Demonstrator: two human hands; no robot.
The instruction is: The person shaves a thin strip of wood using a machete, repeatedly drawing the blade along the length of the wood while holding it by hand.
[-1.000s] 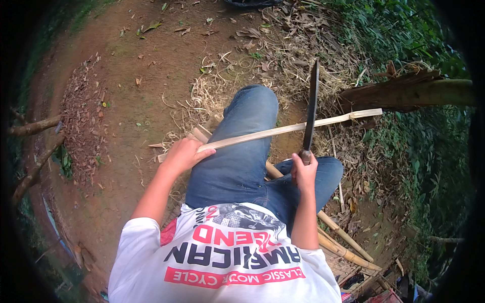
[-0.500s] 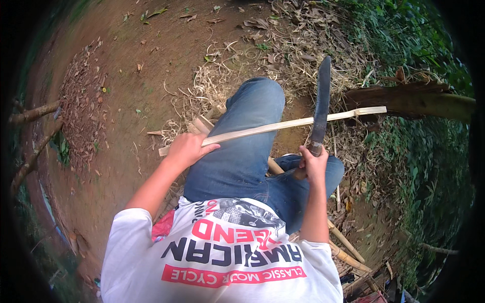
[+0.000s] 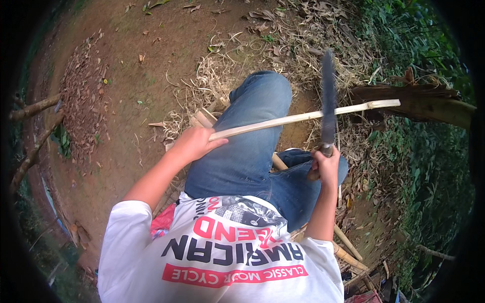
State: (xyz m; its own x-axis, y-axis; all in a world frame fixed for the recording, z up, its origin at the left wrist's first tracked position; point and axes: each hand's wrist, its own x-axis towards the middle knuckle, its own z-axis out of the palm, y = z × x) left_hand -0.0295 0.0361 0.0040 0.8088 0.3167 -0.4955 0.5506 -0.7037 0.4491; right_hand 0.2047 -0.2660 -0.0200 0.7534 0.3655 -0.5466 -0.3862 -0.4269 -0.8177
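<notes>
While I watch from afar through the head view, the relation that matters to me is the crossing of two long axes. My pale strip (image 3: 283, 121) lies aslant over the raised left leg in blue jeans (image 3: 242, 131), running from low at the left to higher at the right, with a knobby joint near its far end. My left hand (image 3: 194, 144) is the nearer one to the strip's left end: its fingers are wrapped around it there, and a short stub shows beyond them. My right hand (image 3: 327, 165) sits below the strip's right half, fingers closed on the handle of a long knife (image 3: 329, 96). The blade points nearly straight up the view and crosses in front of the strip at close to a right angle, well apart from the left fingers and short of the joint. Because the blade is blurred, I cannot tell whether it touches the strip. Curled shavings (image 3: 207, 76) lie on the ground past the knee, and a thick trunk (image 3: 419, 103) lies behind the strip's far end.
</notes>
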